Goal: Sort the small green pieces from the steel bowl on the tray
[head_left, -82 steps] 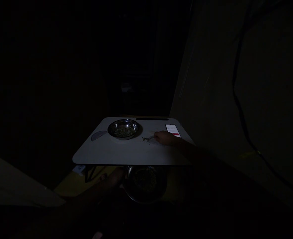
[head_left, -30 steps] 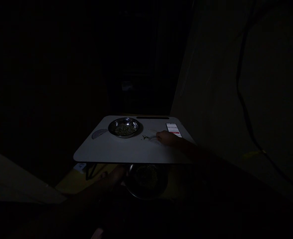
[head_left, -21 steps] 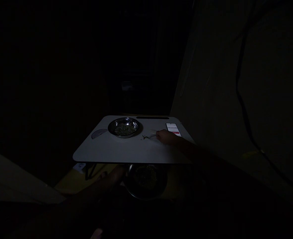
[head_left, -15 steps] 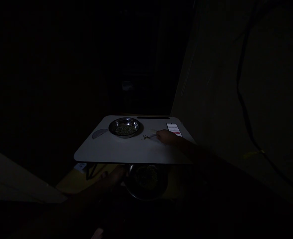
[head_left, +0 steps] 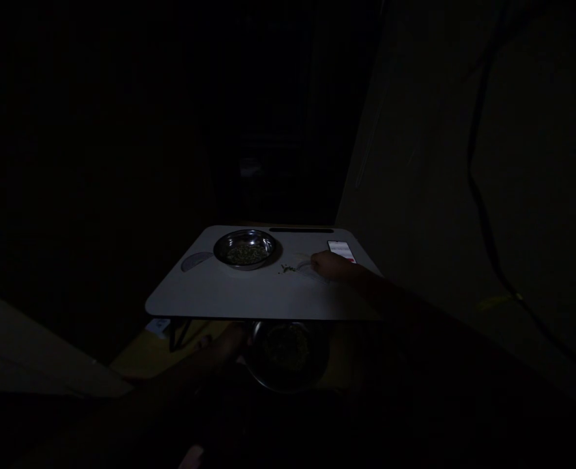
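On the white folding table stands a shiny metal bowl with small greenish, pod-like or seed-like pieces inside. My right hand is closed, low over the tabletop to the right of a few scattered bits. Whatever its fingers hold is too dark to make out. Below the table's front edge, my left hand is at the left rim of a second, larger metal bowl, seemingly gripping it; its fingertips are hard to see. Greenish matter lies in that bowl, partly hidden by the table.
A lit phone lies at the table's right side, just behind my right hand. A dark slot runs along the far edge. One dark table leg shows below. A wall with a hanging cable rises on the right. The room is very dark.
My right hand has shifted slightly to the right, away from the scattered bits, and more of the table's printed pattern shows. My left hand and both bowls look the same.
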{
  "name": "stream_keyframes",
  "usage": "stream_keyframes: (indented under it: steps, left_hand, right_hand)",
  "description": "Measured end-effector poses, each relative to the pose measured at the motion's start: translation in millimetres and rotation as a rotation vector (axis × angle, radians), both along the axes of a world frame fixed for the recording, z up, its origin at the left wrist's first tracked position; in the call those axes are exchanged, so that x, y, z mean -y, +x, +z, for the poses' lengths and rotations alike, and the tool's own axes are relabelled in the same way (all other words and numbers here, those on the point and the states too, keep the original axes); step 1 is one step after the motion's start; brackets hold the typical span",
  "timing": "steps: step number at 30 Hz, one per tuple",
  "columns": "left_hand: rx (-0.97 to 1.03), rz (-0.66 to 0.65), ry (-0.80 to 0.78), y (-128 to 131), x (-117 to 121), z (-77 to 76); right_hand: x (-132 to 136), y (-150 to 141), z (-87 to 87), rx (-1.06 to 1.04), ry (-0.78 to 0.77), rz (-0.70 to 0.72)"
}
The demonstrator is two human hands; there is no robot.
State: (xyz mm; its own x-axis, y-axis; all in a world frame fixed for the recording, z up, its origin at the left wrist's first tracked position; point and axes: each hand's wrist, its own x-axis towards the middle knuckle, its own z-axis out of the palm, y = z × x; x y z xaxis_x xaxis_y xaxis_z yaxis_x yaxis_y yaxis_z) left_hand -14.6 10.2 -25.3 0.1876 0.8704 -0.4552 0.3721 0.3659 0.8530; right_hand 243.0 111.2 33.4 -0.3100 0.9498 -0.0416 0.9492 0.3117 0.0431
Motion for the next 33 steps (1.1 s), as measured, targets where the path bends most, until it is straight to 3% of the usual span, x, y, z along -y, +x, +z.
stream_keyframes:
  steps: [10, 24, 33]
  left_hand:
    - [-0.030, -0.004, 0.012, 2.0, 5.6, 11.3]
    - [0.004, -0.054, 0.074, -3.4, 2.5, 0.7]
    - [0.028, -0.018, 0.037, -2.4, 3.5, 1.5]
  right_hand:
    - [-2.7, 6.2, -5.3, -0.046, 0.000, 0.023]
    - [-4.1, 4.0, -6.1, -0.033, -0.029, -0.009]
    - [-2.7, 3.7, -5.0, -0.014, -0.007, -0.012]
